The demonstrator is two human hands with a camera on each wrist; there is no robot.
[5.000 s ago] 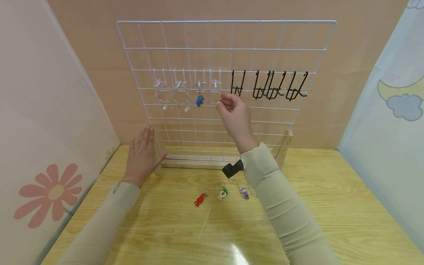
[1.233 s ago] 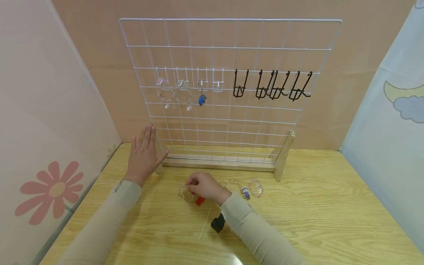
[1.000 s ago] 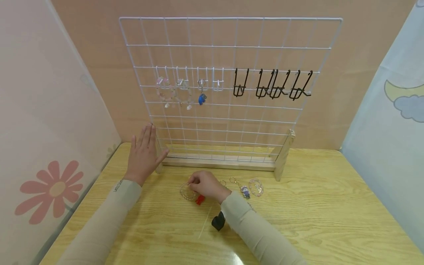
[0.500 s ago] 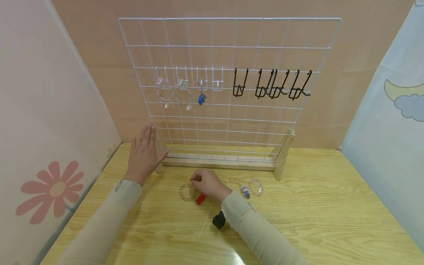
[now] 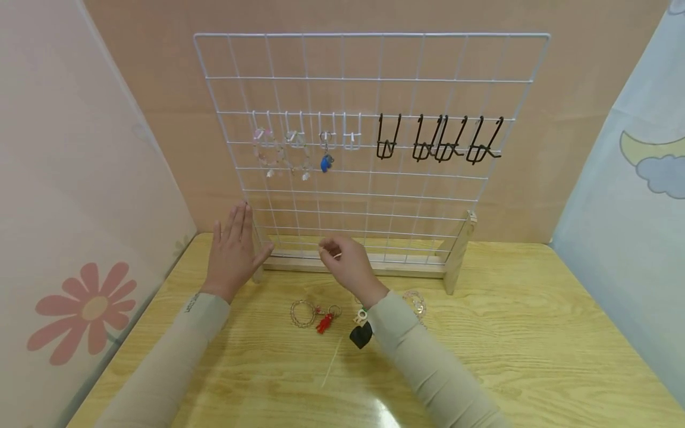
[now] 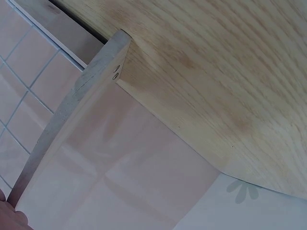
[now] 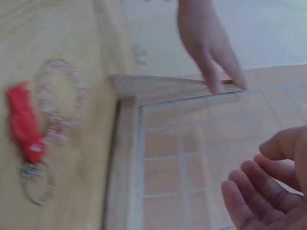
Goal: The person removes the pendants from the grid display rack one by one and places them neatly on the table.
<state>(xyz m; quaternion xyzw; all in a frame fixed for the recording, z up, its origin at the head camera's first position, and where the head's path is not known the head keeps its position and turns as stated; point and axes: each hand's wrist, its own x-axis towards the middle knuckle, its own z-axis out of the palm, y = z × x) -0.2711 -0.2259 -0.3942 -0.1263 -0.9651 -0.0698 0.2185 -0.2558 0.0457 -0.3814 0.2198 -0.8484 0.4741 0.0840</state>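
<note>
Right hand: we've got it up by the low bars of the wire rack, fingers loosely curled rather than pinching.
Beaded bracelet: flat on the table, below those fingers and clear of them.
Red keychain: just beside the bracelet, also apart from our fingers.
Left hand: up against the wooden post, fingers straight, thumb spread wide.
</note>
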